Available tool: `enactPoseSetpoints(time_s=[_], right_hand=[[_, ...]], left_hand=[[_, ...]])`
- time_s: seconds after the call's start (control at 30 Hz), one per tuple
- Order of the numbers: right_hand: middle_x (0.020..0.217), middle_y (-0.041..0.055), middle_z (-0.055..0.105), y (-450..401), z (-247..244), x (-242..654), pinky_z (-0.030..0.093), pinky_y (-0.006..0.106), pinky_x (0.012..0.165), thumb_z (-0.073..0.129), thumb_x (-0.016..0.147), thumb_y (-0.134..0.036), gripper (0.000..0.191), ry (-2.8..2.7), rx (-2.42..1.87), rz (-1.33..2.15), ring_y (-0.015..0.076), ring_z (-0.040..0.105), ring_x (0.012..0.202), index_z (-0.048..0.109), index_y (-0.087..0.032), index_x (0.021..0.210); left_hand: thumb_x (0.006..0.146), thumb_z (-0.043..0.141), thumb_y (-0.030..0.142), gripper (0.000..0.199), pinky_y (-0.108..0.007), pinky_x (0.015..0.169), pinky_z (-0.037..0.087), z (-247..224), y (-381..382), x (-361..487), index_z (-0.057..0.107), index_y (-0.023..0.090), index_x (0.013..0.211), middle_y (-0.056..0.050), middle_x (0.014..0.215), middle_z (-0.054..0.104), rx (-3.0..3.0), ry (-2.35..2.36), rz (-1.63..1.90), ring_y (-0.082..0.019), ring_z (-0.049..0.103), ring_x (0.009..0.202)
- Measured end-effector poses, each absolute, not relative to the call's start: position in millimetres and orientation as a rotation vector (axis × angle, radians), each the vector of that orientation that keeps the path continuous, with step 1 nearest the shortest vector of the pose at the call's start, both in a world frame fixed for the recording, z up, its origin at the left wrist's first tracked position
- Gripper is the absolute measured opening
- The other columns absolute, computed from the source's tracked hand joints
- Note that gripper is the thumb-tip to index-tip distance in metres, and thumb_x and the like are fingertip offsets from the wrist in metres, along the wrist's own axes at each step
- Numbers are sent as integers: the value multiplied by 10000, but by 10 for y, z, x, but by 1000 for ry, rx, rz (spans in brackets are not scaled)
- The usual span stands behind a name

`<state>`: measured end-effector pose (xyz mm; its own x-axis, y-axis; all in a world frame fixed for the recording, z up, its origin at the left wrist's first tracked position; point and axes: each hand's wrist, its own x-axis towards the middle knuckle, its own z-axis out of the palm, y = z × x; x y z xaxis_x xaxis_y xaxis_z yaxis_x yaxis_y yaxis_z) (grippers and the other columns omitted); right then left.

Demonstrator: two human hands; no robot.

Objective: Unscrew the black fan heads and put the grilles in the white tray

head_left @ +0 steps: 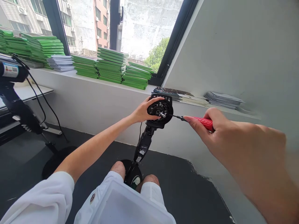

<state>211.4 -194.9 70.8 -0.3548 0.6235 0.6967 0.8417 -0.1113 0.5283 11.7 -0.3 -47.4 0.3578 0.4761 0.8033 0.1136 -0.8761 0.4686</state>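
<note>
A black round motor head (170,109) of what looks like a stand fan sits atop a black pole (143,144) with a silver knob. My left hand (141,111) is closed around its left side, thumb below and fingers over the top. A silver metal shaft (162,114) sticks out from its middle. My right hand (221,133) grips the red handle of a screwdriver (198,122). The screwdriver's thin dark blade points left, its end at the motor head near the shaft. Whether the tip sits in a screw is too small to tell.
A translucent plastic box (130,205) rests on my lap. Stacks of green booklets (111,67) and grey papers (223,99) line the windowsill. Another black stand (22,109) with hanging cables is at the left, beside a white table (35,95). The wall rises close on the right.
</note>
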Motion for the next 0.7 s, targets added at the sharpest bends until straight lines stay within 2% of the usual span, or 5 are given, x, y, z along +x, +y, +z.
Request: enactPoseSetpoints(time_s=[0.07, 0.23, 0.43, 0.57, 0.7], right_hand=[[422, -30, 313, -1945, 715, 2097, 164, 254, 507, 310, 1013, -654, 540, -1917, -1682, -1396, 147, 327, 422, 521, -220, 772], [554, -51, 562, -1907, 734, 2131, 296, 237, 515, 402, 932, -551, 379, -2134, -1563, -792, 148, 445, 410, 486, -243, 1137], [432, -11, 308, -1975, 789, 2097, 166, 280, 516, 158, 1016, -726, 708, -1970, -1787, -1250, 144, 300, 420, 595, -206, 818], [422, 1, 324, -1968, 799, 2089, 180, 279, 510, 267, 984, -777, 700, -1922, -1924, -1227, 136, 279, 432, 536, -214, 665], [567, 14, 579, -1928, 784, 2123, 259, 285, 506, 386, 944, -728, 545, -2032, -1756, -978, 180, 431, 443, 572, -234, 1078]], left_hand=[[760, 806, 361, 774, -473, 1150, 450, -481, 9, 113, 505, 288, 1470, -91, 1459, 551, 2270, 509, 1530, -328, 533, 1348], [765, 808, 359, 758, -484, 1150, 449, -478, -5, 112, 510, 298, 1459, -90, 1444, 553, 2257, 508, 1535, -328, 531, 1351], [753, 806, 367, 759, -489, 1151, 454, -476, -7, 121, 520, 304, 1453, -91, 1435, 558, 2260, 512, 1536, -332, 542, 1348], [744, 815, 385, 767, -483, 1151, 454, -477, 1, 118, 528, 288, 1449, -97, 1433, 560, 2249, 530, 1538, -338, 542, 1348], [767, 805, 379, 748, -487, 1148, 453, -472, -10, 119, 519, 281, 1452, -105, 1424, 560, 2257, 527, 1532, -336, 543, 1346]])
